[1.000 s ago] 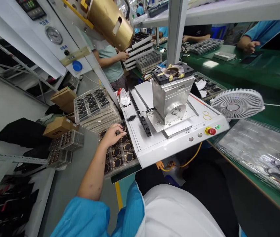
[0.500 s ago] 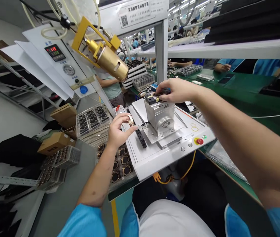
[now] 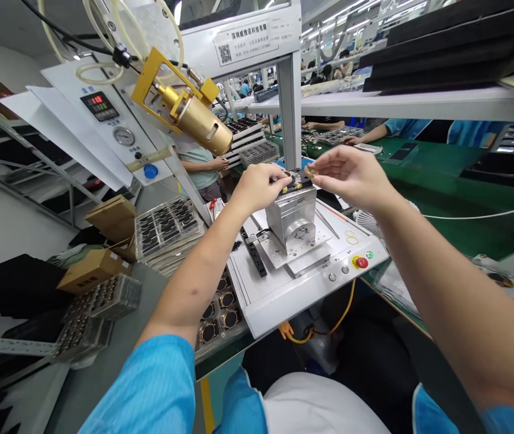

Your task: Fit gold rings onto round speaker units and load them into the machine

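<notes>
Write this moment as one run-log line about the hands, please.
left hand: at black top plate, grip unclear | right hand: pinching small gold piece | metal block: under plate | gold cylinder: tilted

Cannot make out anything under the left hand (image 3: 259, 188), nor all of the black plate (image 3: 303, 178). Cannot identify the gold-coloured bit (image 3: 310, 172) at the right hand (image 3: 352, 175), too small. Cannot see the white fan (image 3: 368, 222) whole past the right forearm (image 3: 424, 259), nor the tray of rings (image 3: 218, 316) beneath the left forearm (image 3: 193, 280). Cannot follow the black stack (image 3: 456, 51) beyond the right edge.
</notes>
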{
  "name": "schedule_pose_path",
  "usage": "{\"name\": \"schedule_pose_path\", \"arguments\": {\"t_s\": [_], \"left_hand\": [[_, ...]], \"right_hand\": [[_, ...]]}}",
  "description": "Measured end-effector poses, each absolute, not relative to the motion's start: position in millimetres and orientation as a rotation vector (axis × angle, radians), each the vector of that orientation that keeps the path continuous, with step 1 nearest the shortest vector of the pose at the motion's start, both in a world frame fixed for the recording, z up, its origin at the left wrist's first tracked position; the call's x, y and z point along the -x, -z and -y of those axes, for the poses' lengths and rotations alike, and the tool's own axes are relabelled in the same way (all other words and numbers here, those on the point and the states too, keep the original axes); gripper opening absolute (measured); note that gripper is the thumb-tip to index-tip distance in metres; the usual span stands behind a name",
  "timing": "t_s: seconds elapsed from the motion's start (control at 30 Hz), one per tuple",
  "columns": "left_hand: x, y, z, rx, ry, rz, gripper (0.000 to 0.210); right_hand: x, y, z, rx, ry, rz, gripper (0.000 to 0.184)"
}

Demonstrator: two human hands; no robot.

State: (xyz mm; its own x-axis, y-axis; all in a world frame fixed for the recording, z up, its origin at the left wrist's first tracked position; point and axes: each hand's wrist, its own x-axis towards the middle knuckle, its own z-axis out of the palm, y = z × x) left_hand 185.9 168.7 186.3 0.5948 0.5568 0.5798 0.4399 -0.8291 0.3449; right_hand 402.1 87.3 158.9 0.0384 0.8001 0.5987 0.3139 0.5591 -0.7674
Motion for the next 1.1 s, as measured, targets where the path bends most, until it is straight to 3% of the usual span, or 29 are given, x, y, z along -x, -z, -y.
{"name": "schedule_pose_path", "arguments": {"t_s": [0.2,0.33,0.47,0.6,0.8,0.93,1.03,1.1], "left_hand": [[-187.9,-177.4,-156.4,-2.805,-0.835,-0.766,0.034],[-179.3,-166.5,-154.2,-2.860,-0.794,-0.746,0.075],[-175.8,-168.7,-161.5,-2.757,-0.747,-0.698,0.083],[-165.6,-163.8,-150.4,-2.704,-0.844,-0.681,0.074],[-146.5,-83.3,-74.0,-2.364,-1.575,-0.396,0.037],[-145.1,-0.3,-10.9,-1.889,-1.114,-0.646,0.025],[-150.3,50.3,27.2,-1.435,-0.769,-0.778,0.034],[-155.2,72.8,44.6,-1.194,-0.689,-0.731,0.045]], "right_hand": [[-446.9,-86.6,-8.0,1.167,-0.597,1.317,0.035],[-477.3,-6.2,23.2,1.513,-0.739,1.083,0.040],[-479.0,58.6,36.2,1.770,-0.828,1.179,0.061],[-460.4,84.5,38.6,1.935,-0.776,1.393,0.085],[-458.7,89.7,31.7,1.944,-0.709,1.403,0.099],[-468.1,83.4,41.4,1.874,-0.748,1.362,0.080],[-448.4,74.6,65.8,1.702,-0.846,1.375,0.061],[-420.6,70.3,83.0,1.477,-0.949,1.359,0.061]]}}
